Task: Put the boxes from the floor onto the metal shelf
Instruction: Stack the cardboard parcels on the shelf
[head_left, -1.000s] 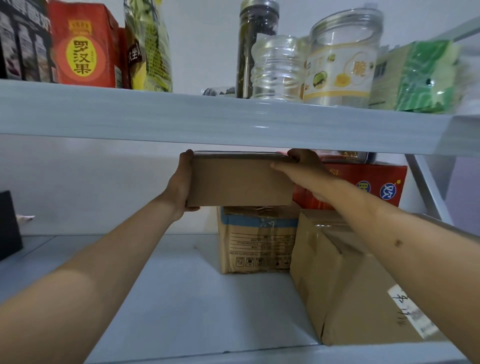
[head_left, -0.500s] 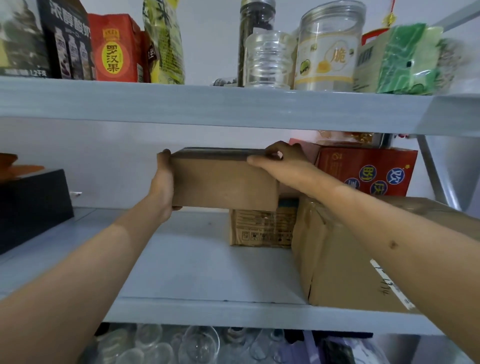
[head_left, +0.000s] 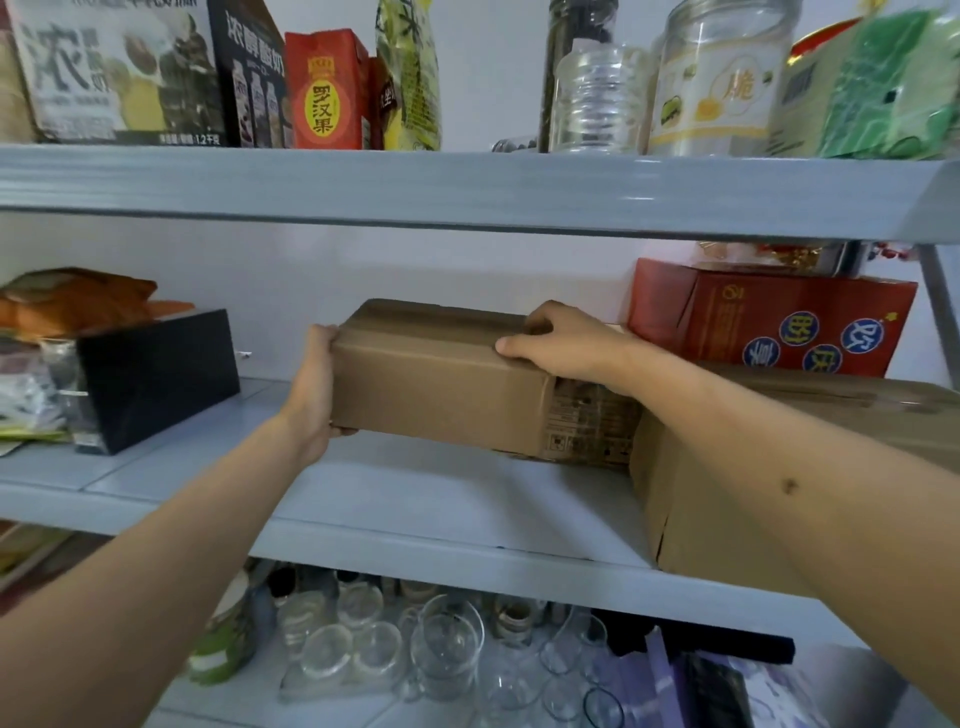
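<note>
We held the box (head_left: 441, 379) above the shelf (head_left: 447, 499), its right end against the stacked cartons (head_left: 592, 426). Left hand (head_left: 314, 395) clasped its end; right hand (head_left: 566, 343) curled over its top edge, apparently to steady its descent.

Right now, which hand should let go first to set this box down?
Right hand: it only grips the brown box from on top. The left hand wraps the end, fingers underneath, carrying weight.

- I see a home storeroom: a grey metal shelf (head_left: 467, 192) against a plain wall.
- Top tier holds drink cartons (head_left: 324, 88) and plastic jars (head_left: 711, 78).
- Bottom tier holds glassware (head_left: 441, 644).
</note>
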